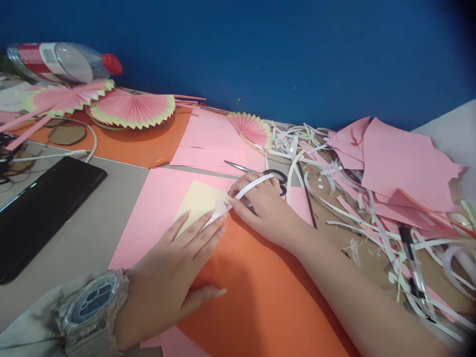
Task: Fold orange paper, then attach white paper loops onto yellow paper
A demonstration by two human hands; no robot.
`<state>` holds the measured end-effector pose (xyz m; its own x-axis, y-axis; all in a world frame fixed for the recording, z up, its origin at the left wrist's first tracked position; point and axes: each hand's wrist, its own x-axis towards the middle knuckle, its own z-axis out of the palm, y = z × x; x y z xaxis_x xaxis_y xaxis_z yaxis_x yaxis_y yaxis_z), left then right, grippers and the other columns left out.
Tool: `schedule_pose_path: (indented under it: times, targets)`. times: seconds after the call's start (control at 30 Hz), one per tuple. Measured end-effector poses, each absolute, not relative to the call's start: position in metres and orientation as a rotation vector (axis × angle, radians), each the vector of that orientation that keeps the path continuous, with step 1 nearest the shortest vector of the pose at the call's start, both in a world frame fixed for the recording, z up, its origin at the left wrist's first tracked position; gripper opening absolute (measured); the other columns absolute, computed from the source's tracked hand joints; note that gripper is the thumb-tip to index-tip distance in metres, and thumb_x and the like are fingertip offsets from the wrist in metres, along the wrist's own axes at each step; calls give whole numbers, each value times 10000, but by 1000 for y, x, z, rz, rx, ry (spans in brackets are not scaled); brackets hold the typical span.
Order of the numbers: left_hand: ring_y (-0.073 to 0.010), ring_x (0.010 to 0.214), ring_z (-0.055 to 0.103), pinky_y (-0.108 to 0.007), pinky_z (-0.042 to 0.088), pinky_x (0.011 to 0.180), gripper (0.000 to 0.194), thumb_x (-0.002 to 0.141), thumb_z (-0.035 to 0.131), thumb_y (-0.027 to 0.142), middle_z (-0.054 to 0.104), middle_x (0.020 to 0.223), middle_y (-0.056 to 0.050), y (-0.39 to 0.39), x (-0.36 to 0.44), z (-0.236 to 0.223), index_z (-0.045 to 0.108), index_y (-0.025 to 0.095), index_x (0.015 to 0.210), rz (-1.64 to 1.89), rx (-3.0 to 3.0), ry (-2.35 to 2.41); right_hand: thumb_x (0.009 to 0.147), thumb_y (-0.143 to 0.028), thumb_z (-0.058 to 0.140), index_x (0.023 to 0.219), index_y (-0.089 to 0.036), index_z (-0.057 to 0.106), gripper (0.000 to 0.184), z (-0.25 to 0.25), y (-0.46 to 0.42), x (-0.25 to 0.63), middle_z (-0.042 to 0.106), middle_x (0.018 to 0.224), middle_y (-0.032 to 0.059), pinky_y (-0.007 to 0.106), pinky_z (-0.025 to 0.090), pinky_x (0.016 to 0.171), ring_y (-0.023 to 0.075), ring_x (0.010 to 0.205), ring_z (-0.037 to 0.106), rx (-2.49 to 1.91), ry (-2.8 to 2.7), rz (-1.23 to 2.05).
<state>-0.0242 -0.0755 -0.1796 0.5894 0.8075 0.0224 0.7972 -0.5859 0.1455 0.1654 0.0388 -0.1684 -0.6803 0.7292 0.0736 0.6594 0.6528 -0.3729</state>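
Observation:
My left hand point(193, 253) lies flat with its fingers stretched out. Its fingertips press on the edge of a pale yellow sheet point(199, 196), where it meets an orange sheet point(245, 277). In a pinch of thumb and fingers, my right hand point(264, 203) holds a narrow white strip point(255, 184), which curls up over the back of that hand. The strip's lower end runs along the yellow edge to my left fingertips. A pair of scissors point(238, 166) lies partly under or behind my right hand. Beneath the sheets is pink paper point(137, 223).
Left of the sheets lies a black phone point(52, 213). Folded pink paper fans point(136, 109) and a plastic bottle point(74, 62) stand along the blue wall point(260, 54). Pink paper scraps point(401, 158), white strip offcuts point(293, 148) and a pen point(414, 263) crowd the right side.

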Motion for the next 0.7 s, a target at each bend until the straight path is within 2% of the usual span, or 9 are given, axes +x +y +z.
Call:
schedule_pose_path:
  times: [0.2, 0.5, 0.7]
  targets:
    - [-254, 1389, 157, -441, 106, 1110, 721, 883, 330, 580, 234, 1513, -55, -76, -25, -181, 231, 132, 1439, 93, 2705, 1374, 915, -211, 398, 890, -204, 546, 150, -171, 39, 162, 610, 954, 35, 351, 266, 808, 198, 940, 508, -1110, -2641, 501]
    - [-282, 1381, 170, -458, 69, 1109, 721, 888, 327, 571, 264, 1502, -83, -75, -25, -184, 234, 115, 1439, 89, 2707, 1341, 930, -244, 391, 911, -197, 541, 159, -176, 40, 162, 623, 988, 38, 339, 267, 803, 207, 952, 497, -1111, -2654, 463]
    - [-283, 1380, 168, -448, 61, 1108, 728, 883, 341, 570, 246, 1508, -85, -75, -25, -183, 238, 110, 1438, 106, 2710, 1344, 944, -346, 360, 875, -195, 547, 249, -174, 43, 165, 640, 872, 6, 347, 254, 788, 188, 859, 533, -1148, -2647, 512]
